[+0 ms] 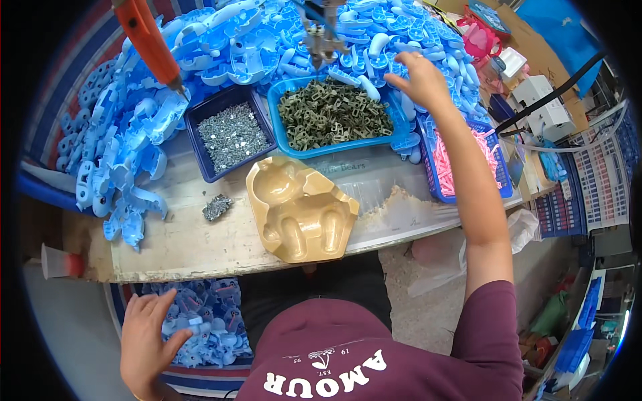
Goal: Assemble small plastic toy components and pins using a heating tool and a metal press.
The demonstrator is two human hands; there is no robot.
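Note:
My right hand (422, 81) reaches over the far pile of light-blue molded plastic parts (381, 50), thumb and fingers apart, holding nothing I can see. Below the table's near edge, my left hand (148, 337) is open with spread fingers. It is beside a striped bag of small blue parts (204, 327); contact cannot be told. On the table in front of me lies a tan hollow mold (304, 210) with figure-shaped recesses. Behind it stands a light-blue tray (287, 144) of dark metal clips (334, 113). A navy tray (214, 175) of small screws (233, 137) stands to its left.
An orange power screwdriver (148, 43) hangs at the upper left, near a metal fixture (324, 40). A small heap of screws (217, 208) lies left of the mold. A blue basket (445, 196) of pink parts (478, 160) is under my right forearm. A clear cup (57, 260) is at far left.

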